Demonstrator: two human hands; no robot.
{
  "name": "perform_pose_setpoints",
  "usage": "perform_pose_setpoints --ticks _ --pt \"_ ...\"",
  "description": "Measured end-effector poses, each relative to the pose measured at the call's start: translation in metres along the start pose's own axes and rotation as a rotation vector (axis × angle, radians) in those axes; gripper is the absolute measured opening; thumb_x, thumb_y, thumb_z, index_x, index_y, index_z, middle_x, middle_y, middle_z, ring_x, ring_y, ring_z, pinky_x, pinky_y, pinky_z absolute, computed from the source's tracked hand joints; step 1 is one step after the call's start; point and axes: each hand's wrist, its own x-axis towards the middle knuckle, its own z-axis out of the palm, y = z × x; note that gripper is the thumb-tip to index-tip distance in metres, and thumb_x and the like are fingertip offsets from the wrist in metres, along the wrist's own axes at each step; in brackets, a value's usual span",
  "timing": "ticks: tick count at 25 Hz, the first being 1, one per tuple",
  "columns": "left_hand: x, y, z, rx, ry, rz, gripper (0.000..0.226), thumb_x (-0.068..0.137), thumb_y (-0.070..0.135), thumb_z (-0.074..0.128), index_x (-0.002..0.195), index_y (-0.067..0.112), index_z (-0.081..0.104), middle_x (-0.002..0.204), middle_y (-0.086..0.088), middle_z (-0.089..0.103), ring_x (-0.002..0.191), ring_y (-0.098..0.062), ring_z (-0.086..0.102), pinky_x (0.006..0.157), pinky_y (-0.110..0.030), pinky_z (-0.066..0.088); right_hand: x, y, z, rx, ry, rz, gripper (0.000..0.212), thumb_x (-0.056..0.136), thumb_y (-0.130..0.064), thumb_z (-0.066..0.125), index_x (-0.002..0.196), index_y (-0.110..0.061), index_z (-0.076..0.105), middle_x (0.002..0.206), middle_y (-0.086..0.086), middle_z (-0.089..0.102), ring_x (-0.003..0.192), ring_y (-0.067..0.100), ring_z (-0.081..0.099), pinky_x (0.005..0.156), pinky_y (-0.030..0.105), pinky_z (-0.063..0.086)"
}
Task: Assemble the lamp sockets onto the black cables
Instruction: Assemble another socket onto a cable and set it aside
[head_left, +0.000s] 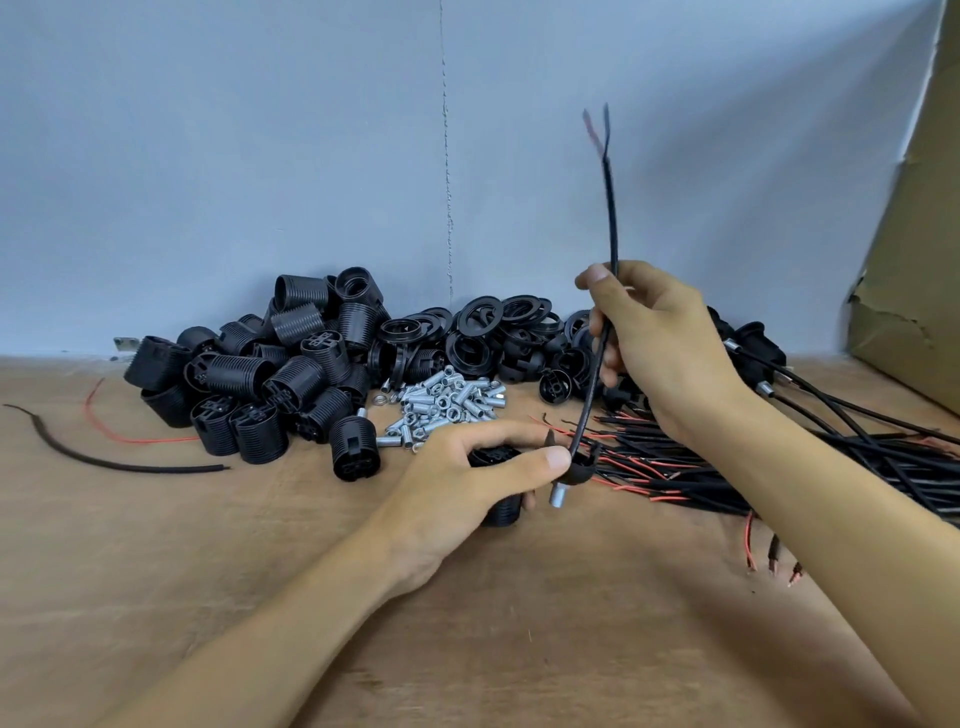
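My left hand (475, 475) grips a black lamp socket (501, 506) low over the wooden table; a black cap (582, 470) with a silver metal nipple (558, 493) sits at its right end, under my thumb. A black cable (610, 218) passes through that cap and rises almost straight up. Its split red and black wire ends (597, 130) are blurred near the wall. My right hand (660, 348) pinches the cable partway up, above and right of the left hand.
A heap of black threaded socket bodies (270, 374) and rings (483, 327) lies along the grey wall. Silver nipples (447, 402) form a pile in front. A bundle of black cables (727, 467) spreads to the right. A loose cable (104, 457) and cardboard (914, 260) flank the scene.
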Motion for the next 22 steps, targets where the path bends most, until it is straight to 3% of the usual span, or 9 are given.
perform_pose_setpoints --ticks 3,7,10,14,19,22 --pt "0.001 0.002 -0.003 -0.106 -0.065 -0.053 0.038 0.072 0.044 0.081 0.099 0.018 0.081 0.077 0.004 0.071 0.064 -0.011 0.058 0.066 -0.017 0.049 0.001 0.008 -0.001 0.068 -0.054 0.129 0.025 0.104 -0.028 0.056 0.103 -0.007 0.067 0.056 -0.007 0.053 0.046 0.014 0.040 0.038 0.024 0.038" --pt "0.001 0.004 -0.002 -0.167 -0.095 -0.077 0.029 0.081 0.038 0.079 0.095 0.013 0.081 0.076 0.005 0.071 0.061 -0.010 0.057 0.061 -0.017 0.048 -0.004 0.010 0.009 0.116 -0.224 0.169 0.025 0.102 -0.031 0.057 0.100 -0.009 0.068 0.059 -0.005 0.055 0.048 0.014 0.045 0.041 0.024 0.043" --pt "0.002 0.004 -0.002 -0.232 -0.046 -0.117 0.041 0.079 0.037 0.076 0.104 0.005 0.078 0.082 0.000 0.070 0.062 -0.013 0.055 0.058 -0.018 0.047 -0.008 0.009 0.012 0.083 -0.296 0.174 0.024 0.101 -0.034 0.058 0.098 -0.012 0.067 0.062 -0.005 0.058 0.050 0.012 0.049 0.045 0.021 0.045" --pt "0.002 0.006 -0.001 -0.342 -0.007 -0.132 0.046 0.073 0.041 0.080 0.105 0.007 0.077 0.090 -0.006 0.070 0.063 -0.013 0.055 0.056 -0.021 0.045 -0.014 0.007 0.014 0.047 -0.376 0.191 0.026 0.100 -0.034 0.059 0.095 -0.010 0.069 0.064 -0.003 0.061 0.055 0.012 0.054 0.050 0.019 0.046" --pt "0.004 0.008 -0.004 -0.350 0.186 -0.075 0.056 0.067 0.043 0.082 0.111 0.008 0.076 0.093 -0.002 0.070 0.063 -0.011 0.057 0.060 -0.018 0.047 -0.021 0.002 0.023 -0.022 -0.482 0.189 0.029 0.103 -0.035 0.056 0.097 -0.017 0.077 0.083 -0.004 0.066 0.073 0.011 0.064 0.069 0.022 0.056" --pt "0.005 0.007 -0.005 -0.338 0.261 -0.024 0.054 0.066 0.043 0.082 0.110 0.011 0.077 0.090 0.001 0.071 0.065 -0.010 0.059 0.064 -0.019 0.049 -0.025 -0.006 0.026 -0.016 -0.473 0.248 0.026 0.103 -0.040 0.053 0.106 -0.028 0.076 0.089 -0.006 0.068 0.073 0.012 0.071 0.064 0.025 0.057"
